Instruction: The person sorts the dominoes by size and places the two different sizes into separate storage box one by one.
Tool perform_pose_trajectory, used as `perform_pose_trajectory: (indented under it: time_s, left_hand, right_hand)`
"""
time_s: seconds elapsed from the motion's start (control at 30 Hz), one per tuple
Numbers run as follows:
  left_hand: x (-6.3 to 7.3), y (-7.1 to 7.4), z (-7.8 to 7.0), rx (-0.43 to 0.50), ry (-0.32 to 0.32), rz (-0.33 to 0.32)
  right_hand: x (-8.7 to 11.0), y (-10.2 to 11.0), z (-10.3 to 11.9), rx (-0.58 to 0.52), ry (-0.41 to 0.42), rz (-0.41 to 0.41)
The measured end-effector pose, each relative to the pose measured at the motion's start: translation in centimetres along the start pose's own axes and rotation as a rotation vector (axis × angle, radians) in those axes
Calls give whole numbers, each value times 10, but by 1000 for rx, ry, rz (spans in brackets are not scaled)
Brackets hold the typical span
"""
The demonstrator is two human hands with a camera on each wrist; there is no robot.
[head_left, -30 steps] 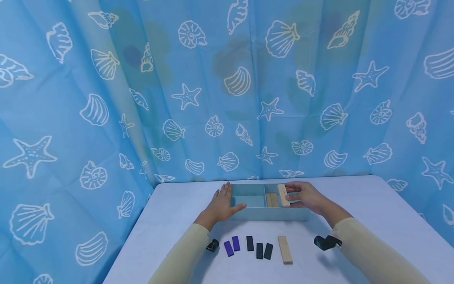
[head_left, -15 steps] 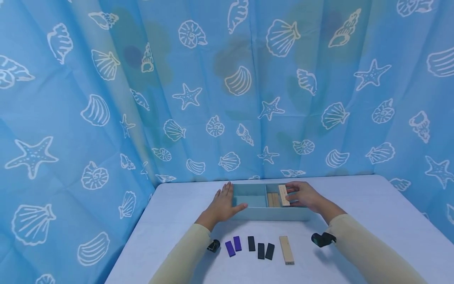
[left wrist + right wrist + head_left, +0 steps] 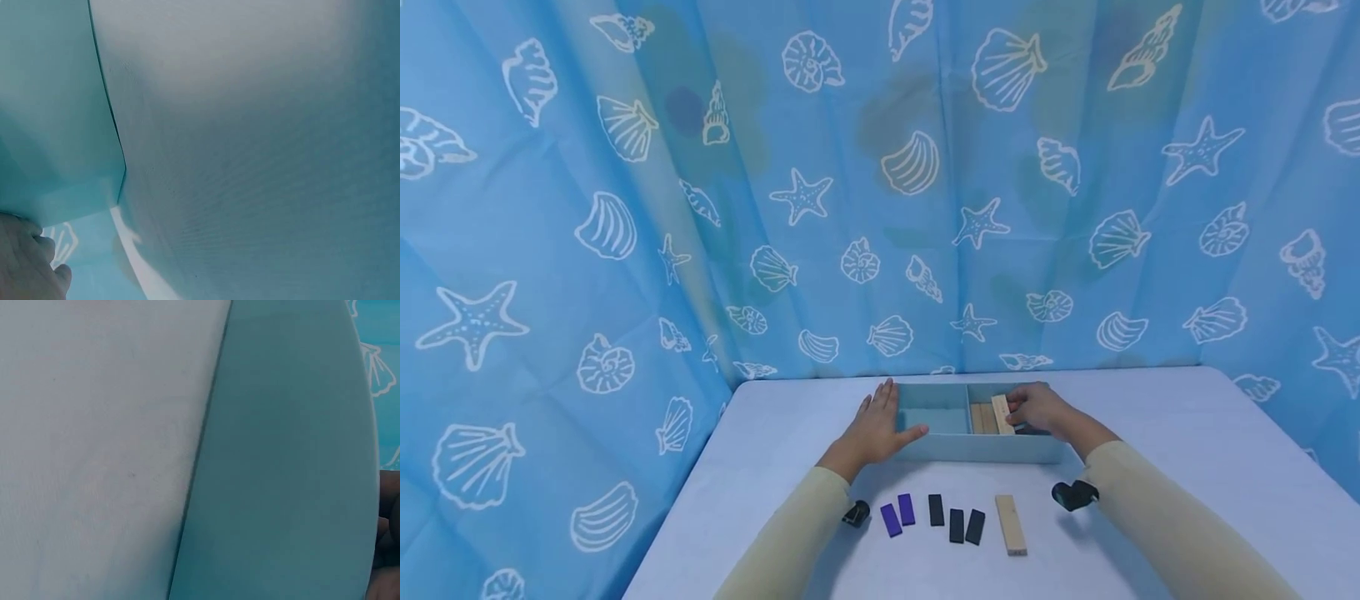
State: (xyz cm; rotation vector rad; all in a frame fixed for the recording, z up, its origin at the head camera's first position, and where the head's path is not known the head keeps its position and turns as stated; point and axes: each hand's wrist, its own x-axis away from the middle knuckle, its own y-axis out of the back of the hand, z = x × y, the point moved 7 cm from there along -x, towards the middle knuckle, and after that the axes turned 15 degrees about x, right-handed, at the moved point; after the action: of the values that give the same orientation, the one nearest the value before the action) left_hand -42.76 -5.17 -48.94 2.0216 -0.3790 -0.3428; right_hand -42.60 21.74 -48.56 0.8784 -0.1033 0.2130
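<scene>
A pale blue divided box (image 3: 977, 448) stands at the table's far side. My left hand (image 3: 872, 429) rests on its left end, fingers straight and thumb stretched along the front rim. Over the right compartment, my right hand (image 3: 1041, 408) pinches a light wooden block (image 3: 1002, 414) that leans upright at the rim. Beside it in that compartment lie wooden blocks (image 3: 982, 418); the left compartment shows its bare floor. In the left wrist view only curled-looking fingertips (image 3: 44, 256) show near the box wall. The right wrist view shows fingers (image 3: 389, 534) partly hidden behind the box wall.
In front of the box, two purple blocks (image 3: 891, 520), three black blocks (image 3: 957, 526) and one longer wooden block (image 3: 1011, 525) lie on the white table (image 3: 760, 467). A blue seashell curtain (image 3: 850, 208) hangs close behind the table.
My right hand has lowered the wooden block further into the right compartment. The left hand keeps its place on the box, while the head view has shifted slightly.
</scene>
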Motion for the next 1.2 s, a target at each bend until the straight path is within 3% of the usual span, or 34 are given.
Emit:
perform_pose_trajectory:
  time_s: [0.17, 0.4, 0.97, 1.2]
  left_hand:
    - [1, 1, -2, -9, 7, 12]
    - [-2, 1, -2, -11, -3, 7]
    - [1, 1, -3, 15, -3, 18]
    - [-2, -1, 0, 8, 0, -1]
  right_hand:
    - [-5, 0, -3, 85, -32, 6]
    - [-7, 0, -2, 145, -17, 37]
    - [-16, -5, -6, 231, -74, 60]
    - [-17, -5, -4, 239, -37, 41]
